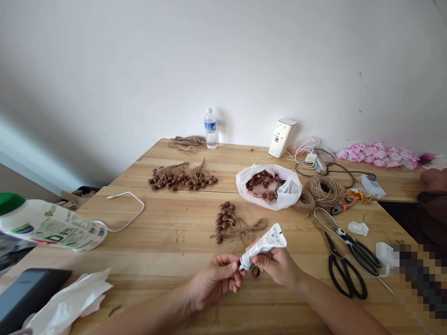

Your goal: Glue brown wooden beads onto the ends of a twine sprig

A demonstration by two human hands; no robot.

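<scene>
My right hand [279,266] is closed around a white glue tube [264,245], its nozzle pointing down-left toward my left hand [218,280]. The left hand's fingers are pinched at the tube's tip on something small that I cannot make out. A small dark bead [255,271] lies on the wooden table [167,232] between the hands. Just beyond them rests a bundle of brown beads on jute strings [228,222].
A white bag of brown beads [268,185] sits mid-table, with jute twine coils [323,191], two black scissors [344,260], orange pliers [344,203] to the right. More bead bundles [181,177], a water bottle [210,129], a white cable [125,209], a printed bag [52,225] lie left. Another person's arm [433,181] shows at right.
</scene>
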